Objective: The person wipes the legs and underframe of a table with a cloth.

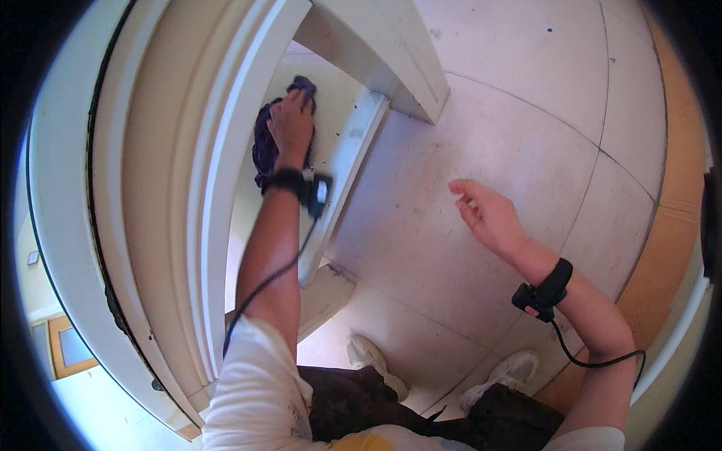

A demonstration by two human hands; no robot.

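My left hand (292,125) lies on a bunched dark purple cloth (265,144), fingers gripping its upper part. The cloth rests against a pale cream board (338,110) inside a white frame, just behind the board's raised front strip (352,160). Small dark specks dot the board beside the cloth. Over the tiled floor, my right hand (493,217) hangs in the air with nothing in it, its fingers loosely curled and the thumb apart.
White moulded frame pieces (225,169) rise close along the left, and a white post (417,84) stands beyond the board. Worn floor tiles (406,225) spread below, edged by an orange-brown strip (679,186) at right. My white shoes (375,361) stand near the frame. Cables hang from both wrist bands.
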